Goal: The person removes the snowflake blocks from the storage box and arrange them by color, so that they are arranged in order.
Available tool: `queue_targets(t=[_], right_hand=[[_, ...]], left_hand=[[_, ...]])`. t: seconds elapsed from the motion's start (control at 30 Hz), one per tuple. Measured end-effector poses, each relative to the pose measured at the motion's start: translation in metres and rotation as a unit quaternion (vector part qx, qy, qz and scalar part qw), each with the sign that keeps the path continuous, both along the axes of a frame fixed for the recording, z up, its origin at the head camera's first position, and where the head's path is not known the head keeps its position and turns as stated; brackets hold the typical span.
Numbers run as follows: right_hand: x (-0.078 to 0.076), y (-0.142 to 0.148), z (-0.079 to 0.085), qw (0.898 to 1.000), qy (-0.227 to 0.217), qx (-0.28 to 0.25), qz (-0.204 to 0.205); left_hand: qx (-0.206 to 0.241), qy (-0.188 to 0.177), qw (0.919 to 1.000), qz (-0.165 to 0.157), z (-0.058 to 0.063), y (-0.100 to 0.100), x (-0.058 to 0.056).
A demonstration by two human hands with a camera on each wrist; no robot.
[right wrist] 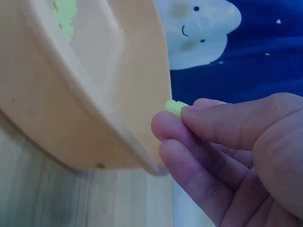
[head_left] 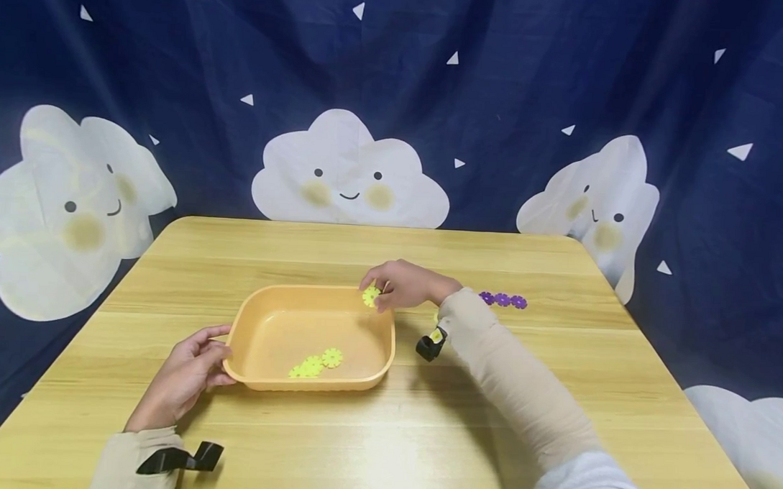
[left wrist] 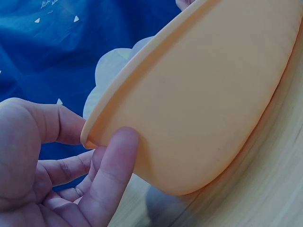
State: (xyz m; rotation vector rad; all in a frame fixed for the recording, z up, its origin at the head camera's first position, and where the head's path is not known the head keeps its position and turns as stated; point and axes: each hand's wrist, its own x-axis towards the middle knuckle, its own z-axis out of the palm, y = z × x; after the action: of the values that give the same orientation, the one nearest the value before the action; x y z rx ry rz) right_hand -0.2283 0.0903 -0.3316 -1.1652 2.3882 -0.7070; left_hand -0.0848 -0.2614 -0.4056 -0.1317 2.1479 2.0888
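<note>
Operator: I read the right grip [head_left: 411,284] pinching one yellow disc [head_left: 371,296] at the upper-right corner of the tub [head_left: 309,385], near mid-frame.
Observer: Tub bearing?
Operator: Lower left of that grip; long axis across the frame. The left grip [head_left: 189,370] holds its left rim. Loose yellow pieces [head_left: 332,357] lie inside.
Observer: Disc appearance?
Operator: Bright, round, petal-edged.

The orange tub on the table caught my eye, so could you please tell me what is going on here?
A person's left hand holds the near left part of the orange tub, while the right hand pinches a yellow flower-shaped piece by its far right corner. Other yellow pieces lie inside the tub, and purple pieces lie on the table, beyond the right sleeve.
</note>
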Motion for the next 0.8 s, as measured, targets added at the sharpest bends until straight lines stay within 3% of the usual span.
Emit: queue_targets(t=[0.37,0.8], right_hand=[[0.002,0.028,0.001,0.998,-0.022,-0.024,-0.060],[0.003,0.061,-0.006,0.993,-0.033,-0.049,-0.098]], left_hand=[[-0.003,-0.002,1.0000,0.001,0.000,0.000,0.000],[-0.007,-0.006,1.0000,0.000,0.001,0.000,0.002]])
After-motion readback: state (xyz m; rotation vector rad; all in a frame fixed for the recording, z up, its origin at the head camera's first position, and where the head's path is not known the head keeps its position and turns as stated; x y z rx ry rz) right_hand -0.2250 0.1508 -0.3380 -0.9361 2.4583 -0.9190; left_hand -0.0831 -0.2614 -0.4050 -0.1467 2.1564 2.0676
